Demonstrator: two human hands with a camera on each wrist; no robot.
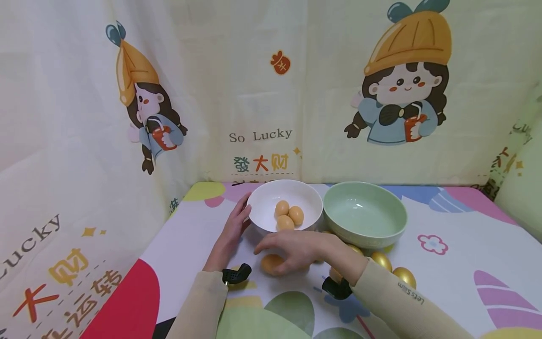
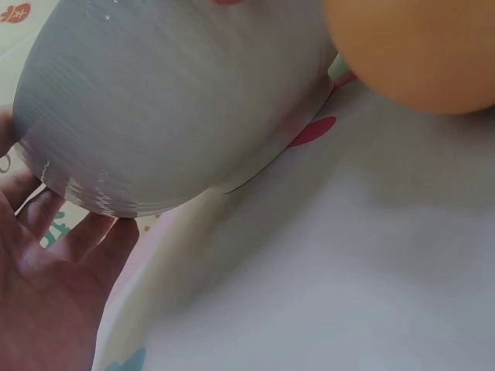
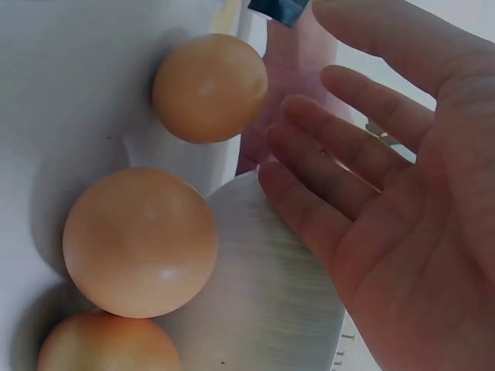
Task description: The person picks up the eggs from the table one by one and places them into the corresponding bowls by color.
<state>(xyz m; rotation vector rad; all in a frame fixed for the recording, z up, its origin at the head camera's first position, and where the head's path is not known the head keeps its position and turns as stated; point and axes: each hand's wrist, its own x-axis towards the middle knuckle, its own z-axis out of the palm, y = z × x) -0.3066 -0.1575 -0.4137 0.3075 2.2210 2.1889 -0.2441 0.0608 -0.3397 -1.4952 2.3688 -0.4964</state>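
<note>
A white bowl (image 1: 262,200) stands at the back with three brown eggs (image 1: 296,215) inside. Against its left side rests my left hand (image 1: 232,230), and the left wrist view shows its extended fingertips on the bowl's outer wall (image 2: 170,100). My right hand (image 1: 292,247) hovers in front of the bowl over a brown egg (image 1: 271,264) on the table. Seen from the right wrist, its fingers are spread and loosely straight, with a gap to the nearest egg (image 3: 210,88). Two more brown eggs (image 3: 139,242) lie in a row there; in the head view the hand and forearm partly hide them.
A light green bowl (image 1: 364,212) stands just right of the white one. Several golden eggs (image 1: 404,277) lie in front of it, some behind the right forearm. A patterned cloth (image 1: 457,301) covers the table, and a printed curtain (image 1: 330,94) hangs behind.
</note>
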